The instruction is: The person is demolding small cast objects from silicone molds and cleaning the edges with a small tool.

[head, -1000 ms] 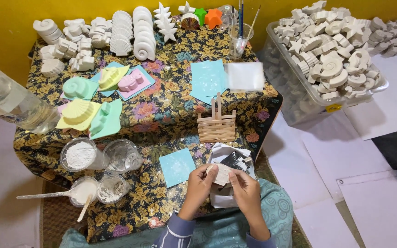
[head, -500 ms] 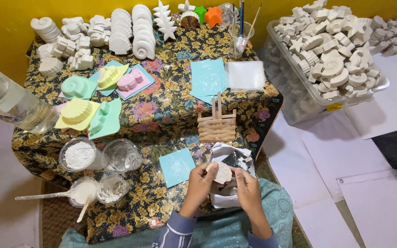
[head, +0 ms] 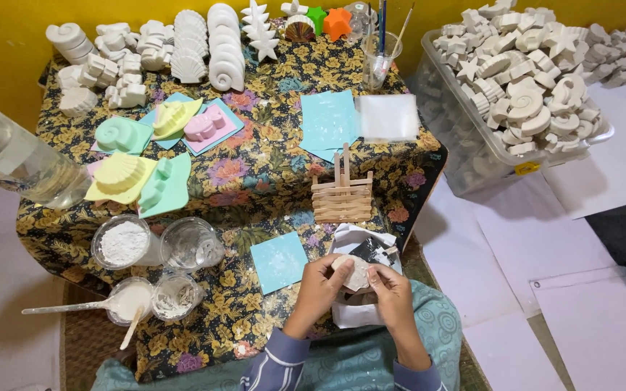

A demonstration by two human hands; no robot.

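Both of my hands hold one small round off-white plaster piece (head: 355,273) over the near edge of the flower-patterned table (head: 269,181). My left hand (head: 322,284) grips its left side and my right hand (head: 390,289) pinches its right side. Beneath them lies crumpled white paper with a dark sheet (head: 362,250). A light blue square sheet (head: 278,261) lies just left of my left hand. A small wooden stick basket (head: 342,195) stands a little beyond my hands.
Several coloured moulds (head: 146,156) lie on the table's left half; white plaster shapes (head: 182,51) line the far edge. Cups of white powder and paste (head: 146,268) stand near left, a clear bottle (head: 16,159) at far left. A clear bin of plaster casts (head: 523,94) stands right.
My hands have stayed over the crumpled paper and have turned the plaster piece slightly between the fingers. Nothing else on the table has moved.
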